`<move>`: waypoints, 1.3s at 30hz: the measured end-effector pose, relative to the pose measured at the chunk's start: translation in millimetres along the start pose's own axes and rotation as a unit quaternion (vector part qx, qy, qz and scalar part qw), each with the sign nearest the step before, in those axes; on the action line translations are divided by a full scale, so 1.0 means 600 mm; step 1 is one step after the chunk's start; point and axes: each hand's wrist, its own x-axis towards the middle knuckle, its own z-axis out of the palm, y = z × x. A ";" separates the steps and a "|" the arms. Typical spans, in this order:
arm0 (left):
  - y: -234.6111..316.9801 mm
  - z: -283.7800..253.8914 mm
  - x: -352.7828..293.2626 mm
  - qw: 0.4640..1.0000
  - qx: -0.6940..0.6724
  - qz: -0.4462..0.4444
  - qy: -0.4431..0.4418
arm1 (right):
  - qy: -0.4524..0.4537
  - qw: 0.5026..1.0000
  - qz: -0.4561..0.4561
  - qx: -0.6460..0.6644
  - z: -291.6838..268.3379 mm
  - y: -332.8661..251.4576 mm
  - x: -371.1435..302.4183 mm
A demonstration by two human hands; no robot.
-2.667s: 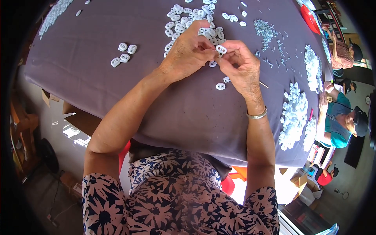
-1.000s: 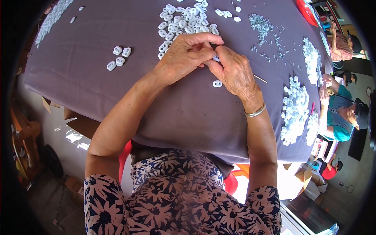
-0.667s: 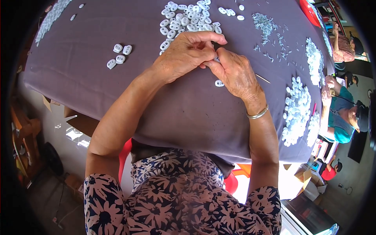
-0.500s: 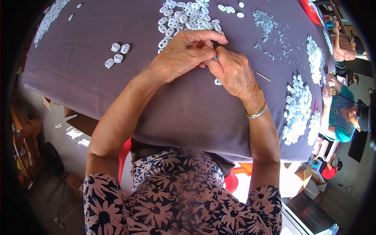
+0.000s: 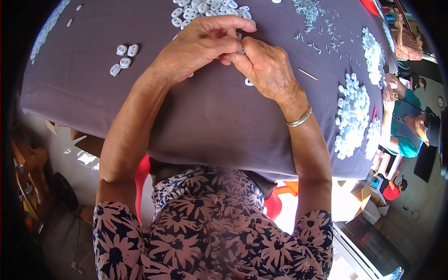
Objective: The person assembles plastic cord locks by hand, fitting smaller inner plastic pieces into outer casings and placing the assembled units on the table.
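My left hand (image 5: 198, 49) and my right hand (image 5: 269, 69) meet fingertip to fingertip above the table. Both are closed in a pinch around a small whitish plastic piece (image 5: 241, 50), mostly hidden by the fingers. The left index finger stretches out above the pinch. Just beyond my left hand lies a cluster of white oval two-hole plastic pieces (image 5: 203, 8). One more white oval piece (image 5: 248, 82) shows partly beneath my right hand. A thin pale stick (image 5: 308, 74) rests to the right of my right hand.
Small metal springs (image 5: 308, 18) lie scattered at the far right. Heaps of glossy white pieces (image 5: 353, 116) cover the right side. Several loose white pieces (image 5: 125, 62) sit at left on the brown tablecloth (image 5: 205, 126). A co-worker in a teal top (image 5: 410, 149) sits at the right edge.
The whole view has shifted, so the table's things appear slightly higher and further left. Both hands stay pinched together, with only slight finger movement.
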 end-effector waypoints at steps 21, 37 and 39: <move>0.071 -0.159 -0.199 0.783 0.448 0.131 0.411 | 0.184 0.757 0.356 0.517 -0.031 0.026 0.003; 0.020 -0.054 -0.108 0.811 0.510 0.155 0.240 | 0.162 0.793 0.350 0.471 -0.022 0.022 0.009; 0.013 -0.055 -0.086 0.796 0.537 0.153 0.235 | 0.162 0.809 0.353 0.442 -0.016 0.019 0.010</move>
